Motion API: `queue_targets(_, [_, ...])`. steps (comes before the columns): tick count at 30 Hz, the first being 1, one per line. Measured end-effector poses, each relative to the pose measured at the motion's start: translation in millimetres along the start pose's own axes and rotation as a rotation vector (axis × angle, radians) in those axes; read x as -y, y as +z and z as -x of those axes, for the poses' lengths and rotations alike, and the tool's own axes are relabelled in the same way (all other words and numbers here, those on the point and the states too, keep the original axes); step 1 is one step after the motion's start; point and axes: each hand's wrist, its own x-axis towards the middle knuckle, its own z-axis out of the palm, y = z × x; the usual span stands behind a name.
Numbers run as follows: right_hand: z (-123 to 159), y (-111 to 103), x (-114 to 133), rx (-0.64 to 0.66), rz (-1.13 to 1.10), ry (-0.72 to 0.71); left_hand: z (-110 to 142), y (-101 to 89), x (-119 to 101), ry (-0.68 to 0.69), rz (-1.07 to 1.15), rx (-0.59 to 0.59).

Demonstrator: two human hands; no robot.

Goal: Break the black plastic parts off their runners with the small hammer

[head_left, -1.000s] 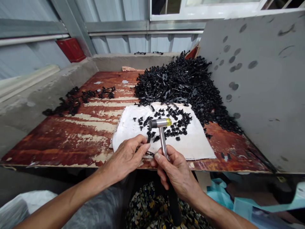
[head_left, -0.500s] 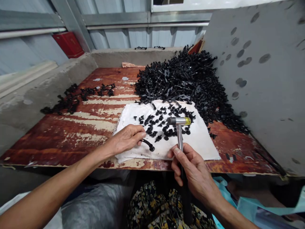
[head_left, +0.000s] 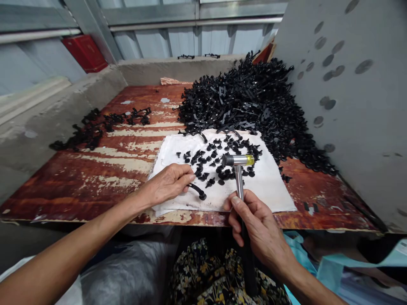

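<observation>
My left hand (head_left: 170, 181) is closed on a curved black plastic strip (head_left: 197, 190), whose round end rests on or just above the white cloth (head_left: 263, 199). My right hand (head_left: 254, 216) wraps round the handle of a mallet (head_left: 239, 182), which has a black face on its left side and a yellow face on its right. The mallet head hovers over the cloth, to the right of the strip. Small black plastic plugs (head_left: 210, 182) with round flat bases lie scattered on the cloth beyond both hands.
A big heap of black strip parts (head_left: 235, 97) fills the back right of the worn red-brown table (head_left: 117, 173). A smaller row of black parts (head_left: 92, 131) lies at the left. A spotted grey panel (head_left: 346, 106) stands at the right, and a low concrete ledge (head_left: 165, 67) runs behind.
The whole view has tilted slightly, so the background sits a little higher. Both hands keep their grips, with the strip and the mallet nearly where they were.
</observation>
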Motion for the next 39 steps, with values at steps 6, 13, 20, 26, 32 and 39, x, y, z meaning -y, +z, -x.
queue_targets(6, [0.5,-1.8,-2.7,0.009,-0.009,0.004,0.4,0.1,1.2,0.010,0.006,0.001])
queue_targets(13, [-1.1,-2.0,-1.9,0.013,-0.006,-0.001,1.0,2.0,-0.6,0.015,0.016,-0.019])
queue_targets(20, [-1.9,-2.1,-1.1,0.011,0.016,-0.006,0.2,2.0,1.1,0.024,-0.009,-0.013])
queue_targets(26, [-3.2,-2.2,-2.3,0.009,0.038,-0.004,0.1,1.0,3.0,0.088,-0.092,-0.022])
queue_targets(32, [-2.9,-1.8,0.6,0.026,0.061,-0.003,-1.3,1.7,6.4,0.106,-0.085,-0.016])
queue_targets(39, [-2.7,-2.4,0.6,0.028,0.064,-0.007,-1.5,0.1,6.8,0.135,-0.112,-0.026])
